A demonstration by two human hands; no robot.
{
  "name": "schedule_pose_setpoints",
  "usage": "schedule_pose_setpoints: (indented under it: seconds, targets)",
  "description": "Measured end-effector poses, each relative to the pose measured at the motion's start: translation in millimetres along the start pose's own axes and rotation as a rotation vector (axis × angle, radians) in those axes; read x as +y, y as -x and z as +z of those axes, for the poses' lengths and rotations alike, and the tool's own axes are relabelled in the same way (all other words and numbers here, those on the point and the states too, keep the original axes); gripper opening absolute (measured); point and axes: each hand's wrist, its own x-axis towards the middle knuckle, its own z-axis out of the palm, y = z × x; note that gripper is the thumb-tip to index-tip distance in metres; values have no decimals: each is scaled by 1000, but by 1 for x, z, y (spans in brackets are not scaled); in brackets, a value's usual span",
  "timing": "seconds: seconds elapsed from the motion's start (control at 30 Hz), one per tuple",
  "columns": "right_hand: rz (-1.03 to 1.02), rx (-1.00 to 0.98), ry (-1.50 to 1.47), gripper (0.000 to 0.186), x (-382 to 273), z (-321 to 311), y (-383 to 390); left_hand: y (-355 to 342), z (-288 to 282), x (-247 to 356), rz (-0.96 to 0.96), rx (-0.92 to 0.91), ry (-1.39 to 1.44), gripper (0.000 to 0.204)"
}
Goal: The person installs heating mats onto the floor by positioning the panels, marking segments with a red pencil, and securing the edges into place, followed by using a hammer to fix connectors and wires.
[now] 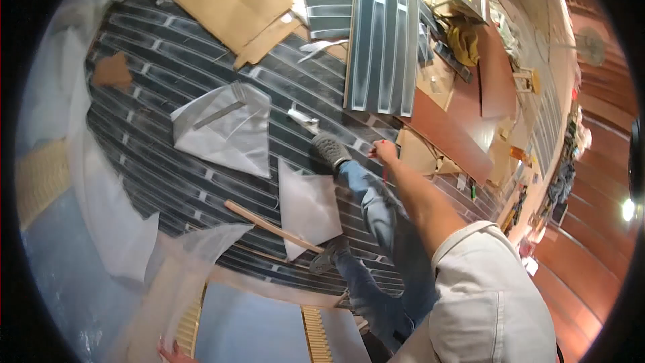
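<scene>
The big dark floor mat (168, 87) with pale stripes is the landmark here; it lies flat on the floor and fills the middle of the view.

At the lower left, just off the near edge of the mat, only the fingertips of the left hand (173, 351) peek in. They sit by crinkly clear plastic sheeting (114, 228) that runs along the left side of the mat. You cannot tell if this grip is apart or together.

On the mat, left of its middle, lies a white folded sheet (225, 128) with a thin grey strip on top. Nearer to the person on the mat lies a long wooden stick (269, 226), tilted, and it crosses under a second white sheet (308, 208).

At the far edge of the mat lies flat brown cardboard (222, 0). Beside it, a loose striped panel (384, 33) lies over the far right part of the mat.

Two grey shoes (330, 150) and blue jeans rest on the right part of the mat.

Over the right edge of the mat, the right hand (385, 152) reaches out. Its fingers are together around a small red thing (384, 173), too small to tell what it is. Past that edge lies bare reddish-brown floor (470, 114).
</scene>
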Motion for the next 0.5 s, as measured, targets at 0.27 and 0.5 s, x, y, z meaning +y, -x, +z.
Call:
schedule_pose_setpoints:
  seconds: [0.27, 0.5]
  targets:
    - [408, 212, -521, 36, 2, 27, -159, -122, 6, 211, -748, 213, 674, 41]
    - [384, 226, -1288, 24, -16, 17, -248, -185, 25, 260, -767, 114, 635, 42]
